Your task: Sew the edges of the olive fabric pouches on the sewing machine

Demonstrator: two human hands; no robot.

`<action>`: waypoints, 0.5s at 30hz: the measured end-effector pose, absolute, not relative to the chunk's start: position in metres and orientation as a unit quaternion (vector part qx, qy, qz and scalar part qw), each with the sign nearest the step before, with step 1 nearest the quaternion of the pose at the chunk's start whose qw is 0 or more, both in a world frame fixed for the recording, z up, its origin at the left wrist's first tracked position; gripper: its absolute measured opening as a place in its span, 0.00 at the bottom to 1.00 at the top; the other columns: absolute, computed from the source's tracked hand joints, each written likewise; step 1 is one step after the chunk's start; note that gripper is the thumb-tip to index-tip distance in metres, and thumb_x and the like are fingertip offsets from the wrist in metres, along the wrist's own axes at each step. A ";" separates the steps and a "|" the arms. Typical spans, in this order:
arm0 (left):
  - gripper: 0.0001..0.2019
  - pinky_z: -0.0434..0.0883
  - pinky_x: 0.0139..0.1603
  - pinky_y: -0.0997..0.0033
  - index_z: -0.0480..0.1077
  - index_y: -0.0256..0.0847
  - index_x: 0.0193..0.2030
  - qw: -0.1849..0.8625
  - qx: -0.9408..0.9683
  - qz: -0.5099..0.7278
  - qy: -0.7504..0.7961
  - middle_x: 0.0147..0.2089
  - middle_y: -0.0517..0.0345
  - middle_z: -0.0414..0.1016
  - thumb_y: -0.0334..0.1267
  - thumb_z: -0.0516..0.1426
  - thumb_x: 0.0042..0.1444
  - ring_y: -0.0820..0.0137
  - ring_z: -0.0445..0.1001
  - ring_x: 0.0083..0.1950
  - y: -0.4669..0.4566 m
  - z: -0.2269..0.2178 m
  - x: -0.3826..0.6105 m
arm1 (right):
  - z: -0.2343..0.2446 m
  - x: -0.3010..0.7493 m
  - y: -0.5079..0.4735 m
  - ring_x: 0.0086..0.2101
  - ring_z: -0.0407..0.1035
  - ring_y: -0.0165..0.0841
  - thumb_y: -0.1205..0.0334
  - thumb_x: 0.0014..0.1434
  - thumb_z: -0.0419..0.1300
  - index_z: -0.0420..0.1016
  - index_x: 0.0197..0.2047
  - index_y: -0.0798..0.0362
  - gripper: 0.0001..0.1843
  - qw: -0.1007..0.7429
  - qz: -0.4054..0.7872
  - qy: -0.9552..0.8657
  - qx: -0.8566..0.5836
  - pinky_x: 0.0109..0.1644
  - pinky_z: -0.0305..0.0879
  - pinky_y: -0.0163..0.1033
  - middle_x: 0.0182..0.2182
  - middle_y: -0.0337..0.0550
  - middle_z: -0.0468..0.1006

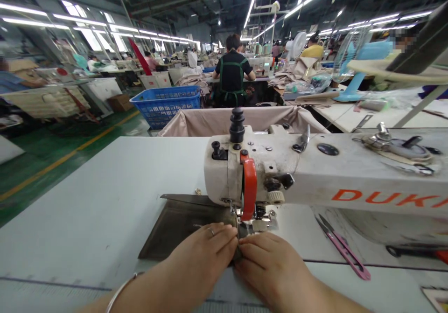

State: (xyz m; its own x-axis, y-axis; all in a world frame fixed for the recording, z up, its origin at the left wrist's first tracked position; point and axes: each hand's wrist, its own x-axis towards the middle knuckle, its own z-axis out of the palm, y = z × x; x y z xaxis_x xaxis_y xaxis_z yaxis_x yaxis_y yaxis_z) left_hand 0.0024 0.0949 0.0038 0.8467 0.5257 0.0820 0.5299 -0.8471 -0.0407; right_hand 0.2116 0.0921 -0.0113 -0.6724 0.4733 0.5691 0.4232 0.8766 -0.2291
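Observation:
A white sewing machine with an orange guard stands on the pale table. A dark grey-brown piece of fabric lies flat under its presser foot. My left hand, with a ring and a wrist bangle, rests on the fabric, fingers pressed together just left of the needle. My right hand lies beside it, fingertips meeting the left ones at the fabric's edge below the presser foot. Both hands press the fabric down; what lies under the fingertips is hidden.
Pink thread snips lie on the table right of my hands. A beige cloth bin hangs behind the table, and a blue crate stands beyond. A person in black sits facing away. A blue fan stands at right.

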 end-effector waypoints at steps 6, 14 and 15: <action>0.19 0.60 0.69 0.63 0.64 0.29 0.62 0.033 -0.963 -0.051 -0.264 0.63 0.46 0.69 0.28 0.50 0.64 0.63 0.65 0.65 0.109 0.002 -0.004 | -0.013 0.210 0.093 0.41 0.74 0.35 0.68 0.72 0.47 0.73 0.36 0.53 0.16 0.325 0.034 -0.906 -0.267 0.42 0.69 0.40 0.35 0.42 0.79; 0.18 0.62 0.70 0.62 0.64 0.35 0.61 0.000 -0.961 -0.126 -0.248 0.60 0.50 0.72 0.25 0.47 0.66 0.66 0.66 0.64 0.110 0.001 -0.012 | -0.003 0.217 0.092 0.44 0.73 0.36 0.68 0.70 0.50 0.75 0.45 0.55 0.12 0.290 0.070 -0.921 -0.251 0.47 0.69 0.41 0.39 0.45 0.80; 0.17 0.62 0.70 0.61 0.65 0.37 0.60 -0.008 -0.960 -0.138 -0.243 0.58 0.51 0.73 0.25 0.48 0.67 0.67 0.68 0.63 0.110 0.002 -0.013 | 0.000 0.219 0.092 0.44 0.73 0.35 0.68 0.70 0.50 0.74 0.46 0.54 0.11 0.281 0.083 -0.924 -0.245 0.48 0.69 0.41 0.39 0.45 0.80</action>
State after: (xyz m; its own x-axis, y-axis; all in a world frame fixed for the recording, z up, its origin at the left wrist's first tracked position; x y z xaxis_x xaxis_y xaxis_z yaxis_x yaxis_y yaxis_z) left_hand -0.0131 0.1100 0.0017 0.8445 0.4679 0.2606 0.4637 -0.8822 0.0816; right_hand 0.2192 0.0917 -0.0001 -0.7218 0.4991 0.4795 0.4053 0.8664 -0.2918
